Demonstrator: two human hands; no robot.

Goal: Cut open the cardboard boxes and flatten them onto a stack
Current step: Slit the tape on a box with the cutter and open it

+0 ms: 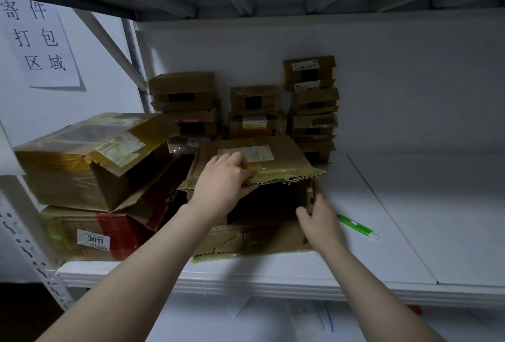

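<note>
- As the cardboard box [273,155] lies in the head view with its open mouth toward the person, the left hand [222,177] clasps the upper flap at its near edge, likely to steady it.
- The right hand [319,216] grasps the box's right wall, fingers curled inside, apparently to collapse it.
- Beneath both grips: flattened cardboard [246,243], probably the stack.
- Just right of the right grip: a green tool [358,227], presumably the cutter, lies unheld on the shelf [410,232].

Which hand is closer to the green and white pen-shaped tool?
Right. Right hand: just left of the green tool, on the brown cardboard box's side. Left hand: farther left, gripping the flap.
</note>
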